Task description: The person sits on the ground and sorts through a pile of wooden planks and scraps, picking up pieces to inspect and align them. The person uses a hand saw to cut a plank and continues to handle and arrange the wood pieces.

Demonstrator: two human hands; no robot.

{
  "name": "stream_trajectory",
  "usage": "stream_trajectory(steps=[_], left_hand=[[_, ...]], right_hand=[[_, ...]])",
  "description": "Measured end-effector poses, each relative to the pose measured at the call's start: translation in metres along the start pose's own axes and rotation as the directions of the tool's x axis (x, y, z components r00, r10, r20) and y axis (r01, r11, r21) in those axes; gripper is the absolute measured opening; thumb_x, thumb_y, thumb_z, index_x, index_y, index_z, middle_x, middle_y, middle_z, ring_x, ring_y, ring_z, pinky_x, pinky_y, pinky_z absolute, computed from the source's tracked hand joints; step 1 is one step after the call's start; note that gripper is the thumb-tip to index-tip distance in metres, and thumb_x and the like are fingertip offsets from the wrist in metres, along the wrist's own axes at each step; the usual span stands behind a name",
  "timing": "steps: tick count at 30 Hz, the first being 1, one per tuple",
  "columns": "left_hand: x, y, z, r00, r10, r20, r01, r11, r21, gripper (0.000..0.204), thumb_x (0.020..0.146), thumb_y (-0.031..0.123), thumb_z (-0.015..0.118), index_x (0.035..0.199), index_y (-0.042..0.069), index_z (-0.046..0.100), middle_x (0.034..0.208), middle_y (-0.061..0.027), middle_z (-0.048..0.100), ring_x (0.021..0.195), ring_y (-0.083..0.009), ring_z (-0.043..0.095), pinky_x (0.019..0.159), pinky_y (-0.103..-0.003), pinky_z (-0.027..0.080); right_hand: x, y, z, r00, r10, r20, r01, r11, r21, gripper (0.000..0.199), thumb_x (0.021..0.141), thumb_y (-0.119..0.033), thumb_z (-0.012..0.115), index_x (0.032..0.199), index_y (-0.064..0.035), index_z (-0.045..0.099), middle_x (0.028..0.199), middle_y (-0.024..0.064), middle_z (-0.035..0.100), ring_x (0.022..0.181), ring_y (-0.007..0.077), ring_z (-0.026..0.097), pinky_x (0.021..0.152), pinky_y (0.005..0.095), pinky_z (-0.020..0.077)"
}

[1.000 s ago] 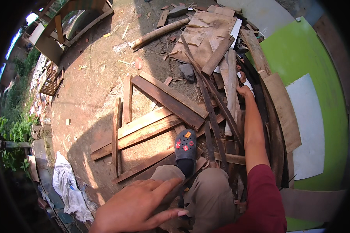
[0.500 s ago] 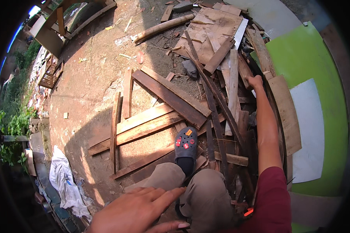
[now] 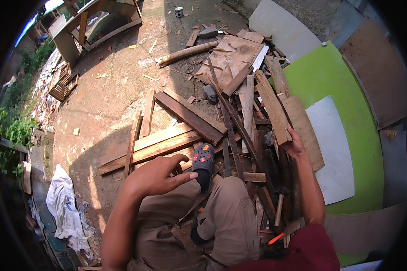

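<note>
My right hand (image 3: 296, 143) grips the near end of a light brown wooden plank (image 3: 272, 108) on the right. The plank is tilted over the wood pile, its far end pointing away from me. My left hand (image 3: 160, 174) hangs over my left leg, holding nothing, with fingers curved and apart from the thumb. Beyond it several planks (image 3: 167, 147) lie crossed on the ground. A dark plank (image 3: 190, 117) rests on top of them, beside a paler one.
Long dark strips (image 3: 242, 126) and scrap wood lie between my feet and the right side. Green board (image 3: 339, 117) and a white sheet (image 3: 332, 153) stand at right. An orange-tipped object (image 3: 276, 238) is near my right sleeve. A white sack (image 3: 65, 207) lies at left.
My right hand has lifted the plank from the pile's right edge and drawn it nearer. My left hand has moved up and forward, above my leg. The view has shifted slightly.
</note>
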State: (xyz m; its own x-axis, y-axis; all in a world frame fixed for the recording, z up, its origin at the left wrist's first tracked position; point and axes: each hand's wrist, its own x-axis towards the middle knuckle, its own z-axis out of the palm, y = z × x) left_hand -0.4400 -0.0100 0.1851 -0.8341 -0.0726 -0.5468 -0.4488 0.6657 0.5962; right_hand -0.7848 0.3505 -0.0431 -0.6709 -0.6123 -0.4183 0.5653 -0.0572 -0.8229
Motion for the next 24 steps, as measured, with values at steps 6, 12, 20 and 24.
stream_trajectory(steps=[6, 12, 20, 24], left_hand=[[-0.019, 0.012, 0.038, 0.972, 0.081, -0.219, -0.093, 0.995, -0.046, 0.064, 0.101, 0.054, 0.061, 0.137, 0.001, 0.060, 0.120, -0.0197, 0.073, 0.112, -0.0333, 0.070, 0.098, -0.043, 0.055], [-0.016, 0.052, 0.124, 0.870, 0.222, -0.441, -0.453, 0.714, -0.534, 0.069, 0.103, 0.058, 0.055, 0.144, 0.003, 0.054, 0.138, -0.0171, 0.062, 0.130, -0.0271, 0.058, 0.107, -0.042, 0.048], [-0.002, 0.083, 0.210, 0.838, 0.190, -0.511, -0.489, -0.152, -0.859, 0.078, 0.095, 0.053, 0.072, 0.144, -0.003, 0.047, 0.133, -0.0143, 0.064, 0.119, -0.0273, 0.064, 0.100, -0.041, 0.052], [-0.013, 0.070, 0.231, 0.832, 0.009, -0.555, -0.543, -0.193, -0.817, 0.069, 0.090, 0.039, 0.082, 0.135, -0.004, 0.052, 0.118, -0.0135, 0.069, 0.102, -0.0257, 0.069, 0.092, -0.040, 0.056]], right_hand=[[-0.108, 0.016, 0.058, 0.906, -0.186, 0.381, 0.101, 0.967, 0.232, 0.055, 0.107, -0.048, 0.050, 0.142, -0.0065, 0.052, 0.116, 0.0121, 0.069, 0.094, 0.0259, 0.070, 0.079, 0.0391, 0.0570], [-0.208, 0.070, 0.110, 0.666, -0.327, 0.671, -0.083, 0.861, 0.501, 0.075, 0.099, -0.063, 0.052, 0.133, 0.0035, 0.050, 0.097, 0.0126, 0.063, 0.073, 0.0196, 0.061, 0.068, 0.0336, 0.0460], [-0.307, 0.161, 0.165, 0.628, -0.308, 0.714, -0.329, 0.727, 0.603, 0.067, 0.103, -0.052, 0.052, 0.138, 0.0049, 0.046, 0.097, 0.0107, 0.063, 0.069, 0.0137, 0.060, 0.061, 0.0273, 0.0450], [-0.338, 0.185, 0.155, 0.852, -0.154, 0.500, -0.105, 0.885, 0.453, 0.059, 0.106, -0.051, 0.049, 0.140, -0.0029, 0.052, 0.108, 0.0124, 0.068, 0.078, 0.0165, 0.067, 0.066, 0.0283, 0.0484]])
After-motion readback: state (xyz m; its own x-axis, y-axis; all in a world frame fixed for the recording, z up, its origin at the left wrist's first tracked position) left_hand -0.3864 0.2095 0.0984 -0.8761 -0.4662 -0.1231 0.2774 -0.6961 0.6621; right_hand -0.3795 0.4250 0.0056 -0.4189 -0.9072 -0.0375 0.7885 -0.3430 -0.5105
